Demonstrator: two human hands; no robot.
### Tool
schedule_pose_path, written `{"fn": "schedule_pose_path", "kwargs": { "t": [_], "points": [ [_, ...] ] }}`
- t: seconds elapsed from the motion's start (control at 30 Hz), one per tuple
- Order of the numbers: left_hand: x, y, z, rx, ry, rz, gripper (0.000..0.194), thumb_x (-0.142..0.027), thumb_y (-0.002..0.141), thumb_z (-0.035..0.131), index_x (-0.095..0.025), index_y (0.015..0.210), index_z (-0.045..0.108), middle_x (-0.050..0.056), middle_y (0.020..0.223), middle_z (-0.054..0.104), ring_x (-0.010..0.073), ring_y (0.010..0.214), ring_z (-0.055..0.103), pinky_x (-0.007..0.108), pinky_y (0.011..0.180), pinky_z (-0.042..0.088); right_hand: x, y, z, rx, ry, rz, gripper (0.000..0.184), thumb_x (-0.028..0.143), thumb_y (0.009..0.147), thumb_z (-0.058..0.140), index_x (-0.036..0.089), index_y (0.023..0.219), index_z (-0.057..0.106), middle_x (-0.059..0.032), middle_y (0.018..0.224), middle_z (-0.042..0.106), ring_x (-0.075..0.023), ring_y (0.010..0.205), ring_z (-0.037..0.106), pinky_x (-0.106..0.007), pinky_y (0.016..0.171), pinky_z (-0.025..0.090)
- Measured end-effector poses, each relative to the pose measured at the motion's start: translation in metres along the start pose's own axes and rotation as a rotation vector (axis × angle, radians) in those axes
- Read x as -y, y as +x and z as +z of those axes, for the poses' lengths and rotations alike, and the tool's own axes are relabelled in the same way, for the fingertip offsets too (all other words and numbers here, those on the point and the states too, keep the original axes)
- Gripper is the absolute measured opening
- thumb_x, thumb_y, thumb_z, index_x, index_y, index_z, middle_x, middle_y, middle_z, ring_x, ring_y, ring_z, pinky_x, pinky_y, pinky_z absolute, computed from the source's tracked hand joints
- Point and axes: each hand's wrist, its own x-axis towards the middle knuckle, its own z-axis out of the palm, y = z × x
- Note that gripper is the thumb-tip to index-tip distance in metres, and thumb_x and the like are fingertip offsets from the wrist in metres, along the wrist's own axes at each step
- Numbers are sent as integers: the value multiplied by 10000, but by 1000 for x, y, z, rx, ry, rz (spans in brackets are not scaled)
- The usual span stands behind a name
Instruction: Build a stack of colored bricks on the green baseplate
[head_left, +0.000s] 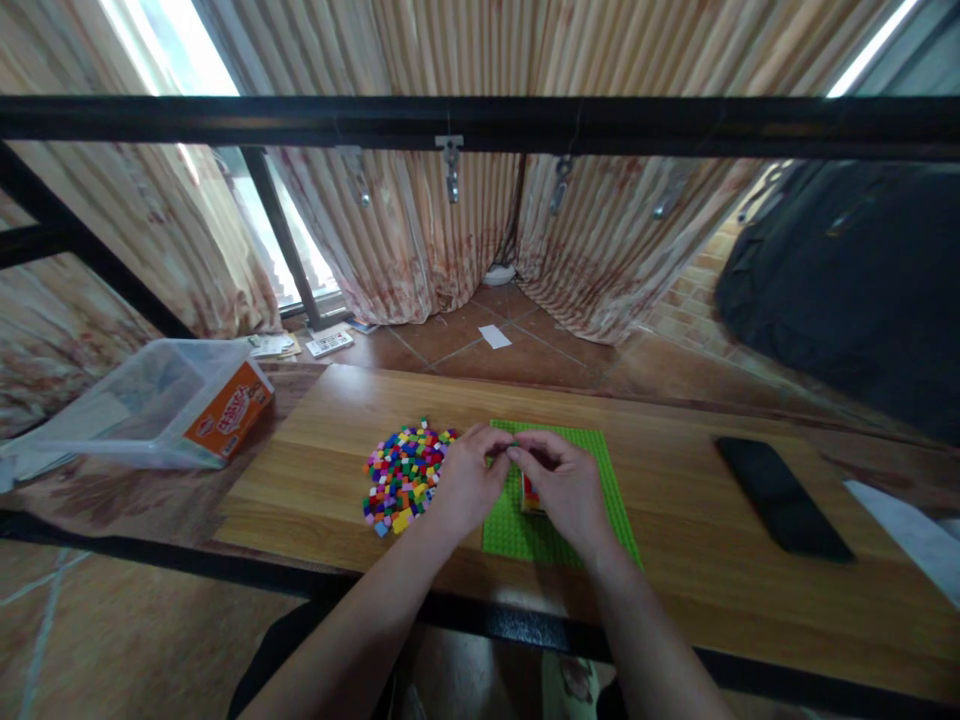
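- Centre: left hand (471, 480) and right hand (568, 487) pinch a tiny piece (514, 444), mostly hidden, above green baseplate (600, 480).
- Left of centre: colourful brick pile (405, 475).

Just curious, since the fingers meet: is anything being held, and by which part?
Left hand and right hand seem to pinch a tiny dark green piece between their fingers; its gripped part cannot be told.

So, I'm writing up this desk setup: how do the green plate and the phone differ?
The plate is bright green, while the phone is black. The plate is broad and covered in studs; the phone is narrower and looks smooth. The plate carries a small brick build, while nothing sits on the phone. Both lie flat on the table.
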Motion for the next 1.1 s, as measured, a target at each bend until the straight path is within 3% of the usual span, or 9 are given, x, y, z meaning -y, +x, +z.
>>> {"fn": "schedule_pose_path", "kwargs": {
  "t": [0.17, 0.4, 0.67, 0.87, 1.1],
  "points": [
    [1, -1, 3, -12, 11, 12, 184, -37, 792, 605, -181, 846, 705, 19, 815, 671, 150, 809, 631, 279, 758, 518, 3, 1, -6, -48, -1, 20, 185, 364, 789, 662, 207, 847, 738, -23, 801, 740, -168, 736, 666, -304, 709, 515],
    [2, -1, 4, -38, 24, -36, 190, -34, 815, 581, -164, 885, 702, 32, 857, 685, 139, 806, 647, 291, 785, 539, 5, 11, -37, -246, 40, 117, 262, 413, 730, 678, 180, 840, 726, -37, 733, 727, -176, 650, 666, -294, 605, 526],
    [7, -3, 9, -11, 28, -79, 187, -41, 812, 574, -170, 872, 696, 31, 877, 694, 144, 815, 664, 295, 784, 556, -10, 16, -67, -326, -31, 133, 276, 425, 708, 691, 168, 809, 709, -33, 690, 702, -155, 595, 624, -296, 589, 508],
    [8, -5, 12, 52, 33, -93, 211, -33, 814, 548, -167, 881, 697, 30, 883, 724, 151, 826, 673, 313, 826, 548, -19, 14, -79, -264, -229, 99, 258, 410, 746, 672, 175, 834, 737, -44, 744, 715, -173, 676, 632, -320, 668, 505],
    [8, -5, 13, 55, 96, -86, 190, -65, 826, 553, -175, 897, 690, 28, 897, 726, 161, 866, 665, 321, 856, 534, -24, 11, -67, -112, -285, 13, 232, 429, 760, 666, 217, 793, 754, -65, 931, 708, -206, 855, 643, -327, 718, 508]
  ]
}}
